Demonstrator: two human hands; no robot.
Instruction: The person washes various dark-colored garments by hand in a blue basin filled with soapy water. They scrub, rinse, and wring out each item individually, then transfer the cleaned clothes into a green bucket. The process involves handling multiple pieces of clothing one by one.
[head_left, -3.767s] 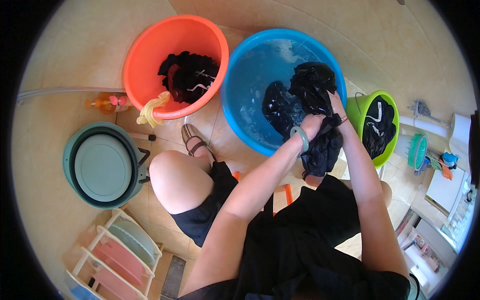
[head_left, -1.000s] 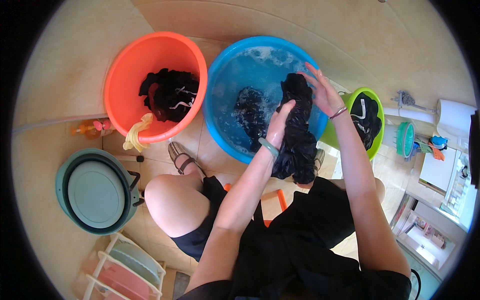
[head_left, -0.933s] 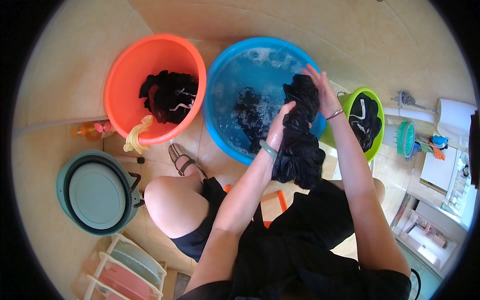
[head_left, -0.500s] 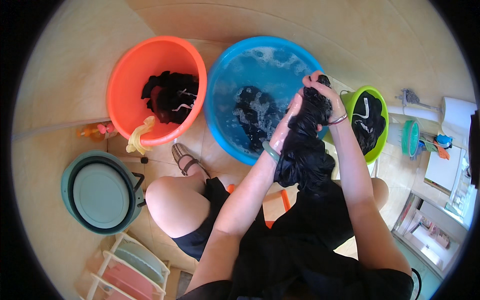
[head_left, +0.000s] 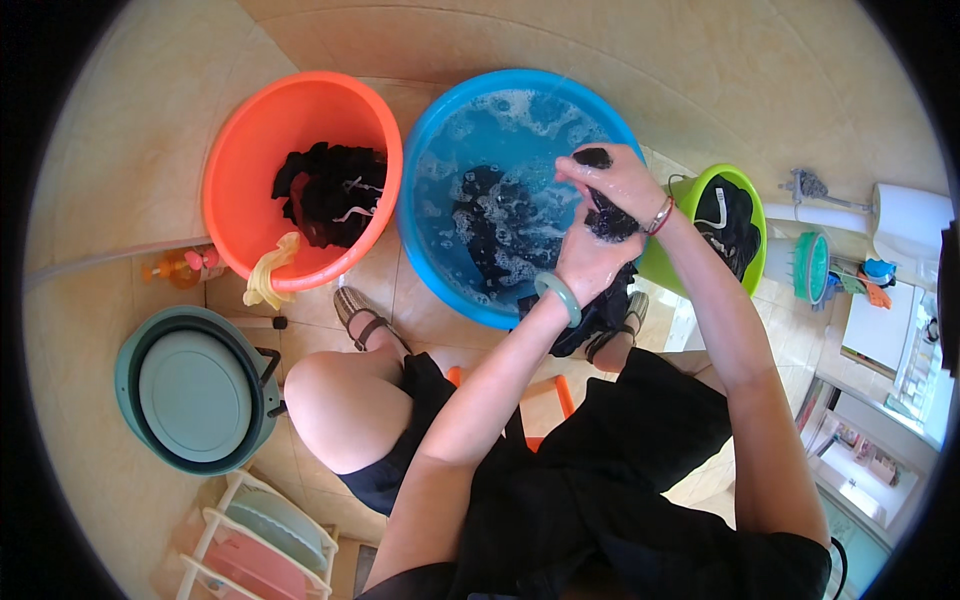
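A wet black piece of clothing [head_left: 606,320] is bunched and twisted between my two hands at the right rim of a large blue basin [head_left: 412,250]. My left hand [head_left: 597,252], with a pale green bangle at its wrist, grips it low down. Just above, my right hand [head_left: 618,180] is closed round its upper part, and a dark tuft pokes out of the fist. The loose end hangs over the basin's near edge. More black clothing [head_left: 490,225] floats in the sudsy water. My fingers partly hide the gripped cloth.
An orange tub [head_left: 240,180] with dark clothes and a yellow glove [head_left: 271,272] on its rim stands left. A green bucket [head_left: 757,260] of dark clothes is at the right. A grey-green folding basin [head_left: 195,395] and a white rack [head_left: 265,530] are at the lower left.
The black clothing has gone from a loose bundle over my hands to a tight twist in both fists. My hands have moved slightly left, and the loose end now hangs lower.
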